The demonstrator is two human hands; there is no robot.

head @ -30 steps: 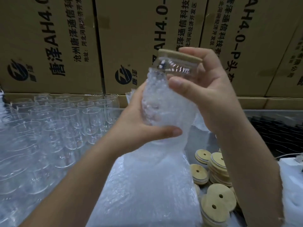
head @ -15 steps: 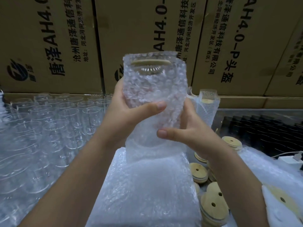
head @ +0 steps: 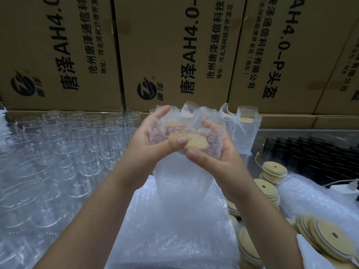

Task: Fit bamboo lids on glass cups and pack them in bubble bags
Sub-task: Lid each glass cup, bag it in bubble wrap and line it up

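A glass cup with its bamboo lid (head: 196,141) sits inside a bubble bag (head: 202,123) held in mid-air at the centre. The lid faces me through the plastic. My left hand (head: 153,138) grips the bag's left side, thumb across the front. On the right, my right hand (head: 217,152) cups the bag from below. The open mouth of the bag is crumpled above the fingers. The glass itself is mostly hidden by the bubbles.
Several empty glass cups (head: 64,144) fill the left. A stack of bubble bags (head: 174,220) lies below my hands. Loose bamboo lids (head: 330,235) pile at the right. Packed cups (head: 246,129) stand behind. Cardboard boxes (head: 174,51) wall the back.
The lidded cup slid fully into the bag. My hands then lowered and tilted it so the lid faces me, with the bag's top crumpled around it.
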